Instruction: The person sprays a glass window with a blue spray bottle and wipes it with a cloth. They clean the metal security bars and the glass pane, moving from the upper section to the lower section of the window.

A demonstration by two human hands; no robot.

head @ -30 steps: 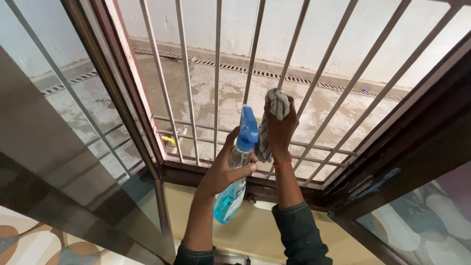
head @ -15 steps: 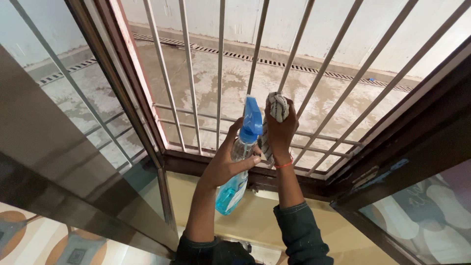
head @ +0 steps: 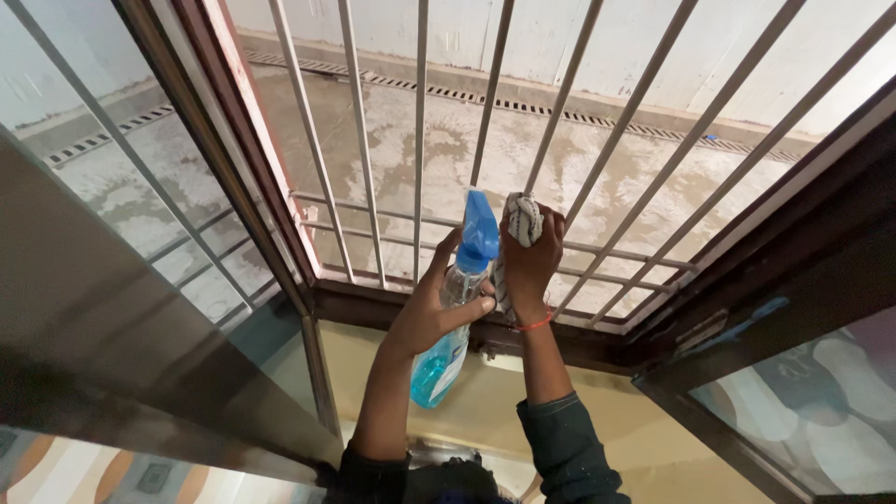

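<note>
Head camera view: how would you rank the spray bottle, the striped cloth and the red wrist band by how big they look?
1. Spray bottle, blue liquid and blue nozzle, in the left hand: largest.
2. Striped cloth, bunched in the right hand against a window bar; partly hidden, so its full size is unsure.
3. Red wrist band: smallest.

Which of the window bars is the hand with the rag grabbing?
The right hand presses the rag around the slanted bar just right of the spray bottle. The other bars are bare.

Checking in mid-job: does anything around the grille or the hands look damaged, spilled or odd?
Nothing stands out. The white metal window grille looks straight, the left hand holds the blue spray bottle without visible leaks, and the right hand presses a striped cloth on a bar.
</note>
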